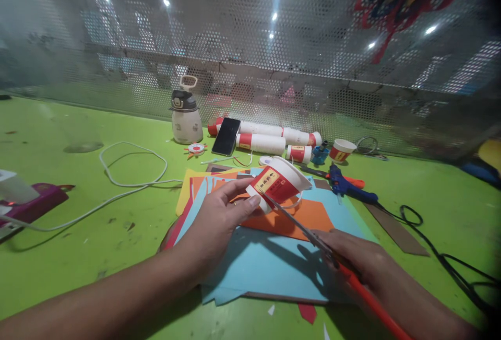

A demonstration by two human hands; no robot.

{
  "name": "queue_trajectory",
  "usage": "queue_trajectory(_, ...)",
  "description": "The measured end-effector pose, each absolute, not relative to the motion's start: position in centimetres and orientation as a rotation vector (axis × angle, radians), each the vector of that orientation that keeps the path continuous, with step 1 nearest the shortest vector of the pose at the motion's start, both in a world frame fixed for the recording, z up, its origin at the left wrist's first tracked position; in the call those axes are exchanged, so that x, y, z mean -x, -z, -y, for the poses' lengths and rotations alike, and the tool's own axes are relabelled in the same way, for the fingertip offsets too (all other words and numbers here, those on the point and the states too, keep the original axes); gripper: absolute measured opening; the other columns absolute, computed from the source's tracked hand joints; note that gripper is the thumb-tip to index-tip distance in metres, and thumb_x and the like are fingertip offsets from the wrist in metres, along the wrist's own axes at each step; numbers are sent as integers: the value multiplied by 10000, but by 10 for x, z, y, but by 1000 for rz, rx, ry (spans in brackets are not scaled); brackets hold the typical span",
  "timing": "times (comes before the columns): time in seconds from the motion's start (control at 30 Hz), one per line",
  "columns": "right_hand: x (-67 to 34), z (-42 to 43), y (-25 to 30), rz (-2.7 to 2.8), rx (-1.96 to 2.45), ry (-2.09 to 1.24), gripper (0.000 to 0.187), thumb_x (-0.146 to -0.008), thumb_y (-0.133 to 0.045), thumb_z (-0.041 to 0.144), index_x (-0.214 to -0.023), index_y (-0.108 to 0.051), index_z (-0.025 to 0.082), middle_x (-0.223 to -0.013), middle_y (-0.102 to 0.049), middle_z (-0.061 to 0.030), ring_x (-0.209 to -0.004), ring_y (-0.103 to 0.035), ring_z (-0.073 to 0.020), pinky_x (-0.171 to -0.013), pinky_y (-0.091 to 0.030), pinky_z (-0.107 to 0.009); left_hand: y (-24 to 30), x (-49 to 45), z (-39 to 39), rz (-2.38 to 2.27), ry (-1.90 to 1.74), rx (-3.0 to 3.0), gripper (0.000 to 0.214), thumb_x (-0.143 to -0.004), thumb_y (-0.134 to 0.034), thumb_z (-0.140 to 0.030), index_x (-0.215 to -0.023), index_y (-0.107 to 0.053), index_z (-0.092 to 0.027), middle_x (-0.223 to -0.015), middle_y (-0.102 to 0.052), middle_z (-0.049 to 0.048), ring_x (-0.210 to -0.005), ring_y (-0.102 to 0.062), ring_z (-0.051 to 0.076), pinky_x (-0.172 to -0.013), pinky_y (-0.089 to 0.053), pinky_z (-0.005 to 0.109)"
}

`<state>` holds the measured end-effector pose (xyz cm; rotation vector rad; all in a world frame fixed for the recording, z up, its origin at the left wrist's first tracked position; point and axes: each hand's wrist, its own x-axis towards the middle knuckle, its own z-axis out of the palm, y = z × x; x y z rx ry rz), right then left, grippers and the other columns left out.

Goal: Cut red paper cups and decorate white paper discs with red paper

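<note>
My left hand (225,209) is closed on the base end of a red and white paper cup (279,183), which is tilted above the paper sheets. A cut strip curls away from the cup's side. My right hand (360,259) grips a pair of scissors (301,227) with red handles, their blades reaching the cup's wall near my left thumb. Under both hands lie light blue sheets (270,267) and an orange sheet (313,214). Part of the scissor handles is hidden by my right fingers.
Behind stand a bottle (187,120), a phone (226,136), stacked paper cups (261,143) and an upright cup (342,150). A blue glue gun (346,186) lies at right with its black cord (442,256). A white cable (133,186) loops at left to a purple power strip (43,201).
</note>
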<state>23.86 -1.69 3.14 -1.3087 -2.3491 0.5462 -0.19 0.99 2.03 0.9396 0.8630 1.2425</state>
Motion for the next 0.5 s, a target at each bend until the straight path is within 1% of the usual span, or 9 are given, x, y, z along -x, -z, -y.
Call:
queue_trajectory(0.07,-240,16,-29,2391,1316,-585,192,-904,-557,293,-1006,-710,238,-819,-709,-56,-739,-662,-218,-687,-563,-320,-20,1,-10,-858,-1252,-934,395,-784,-740,-265,-1154,-656,-157,-1173,-693,129,-935,-677,240,-914,-468,401)
queue_trajectory(0.17,-242,16,-27,2409,1329,-610,173,-917,-543,289,-967,-701,238,-830,-702,-59,-759,-655,-223,-722,-559,-339,-19,1,-10,-830,-1266,-923,378,-781,-743,-273,-1135,-672,-161,-1156,-696,125,-944,-672,239,-922,-466,398)
queue_trajectory(0.27,-241,18,-28,2401,1314,-646,183,-930,-527,306,-943,-698,240,-869,-710,-61,-786,-656,-228,-731,-558,-338,-20,0,-9,-816,-1265,-921,366,-779,-748,-267,-1125,-679,-169,-1146,-700,117,-958,-671,237,-934,-464,388)
queue_trajectory(0.37,-240,20,-30,2383,1292,-688,196,-932,-528,328,-985,-700,252,-912,-721,-61,-808,-663,-233,-731,-559,-334,-21,0,-8,-794,-1266,-919,348,-784,-744,-260,-1116,-686,-176,-1139,-708,115,-973,-676,244,-936,-467,390)
queue_trajectory(0.5,-239,19,-31,2369,1286,-718,195,-923,-540,322,-1010,-703,261,-908,-727,-56,-805,-671,-236,-735,-561,-343,-22,0,-8,-809,-1274,-902,363,-764,-759,-258,-1110,-691,-174,-1138,-707,118,-960,-679,246,-935,-465,396)
